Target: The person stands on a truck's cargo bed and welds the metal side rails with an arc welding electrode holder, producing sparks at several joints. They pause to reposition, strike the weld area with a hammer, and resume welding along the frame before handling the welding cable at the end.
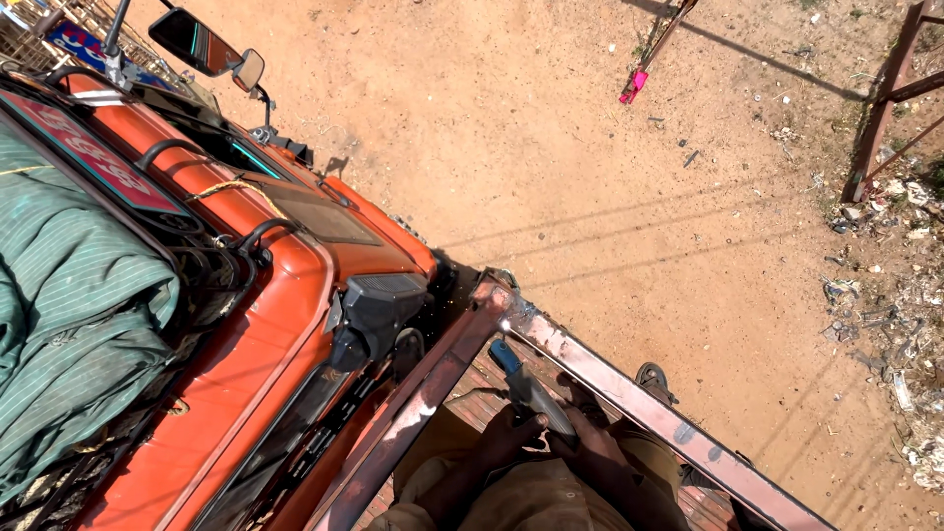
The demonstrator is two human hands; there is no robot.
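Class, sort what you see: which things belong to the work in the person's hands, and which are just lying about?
In hand:
left hand
right hand
angle grinder
rusty metal frame

Lying about:
orange truck
green tarpaulin
pink object
roadside litter

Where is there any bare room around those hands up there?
Little: both hands grip a grey power tool wedged inside the rusty steel frame corner, with the orange truck cab tight alongside. Open space is only the bare dirt ground beyond the frame; the right edge holds scattered litter.
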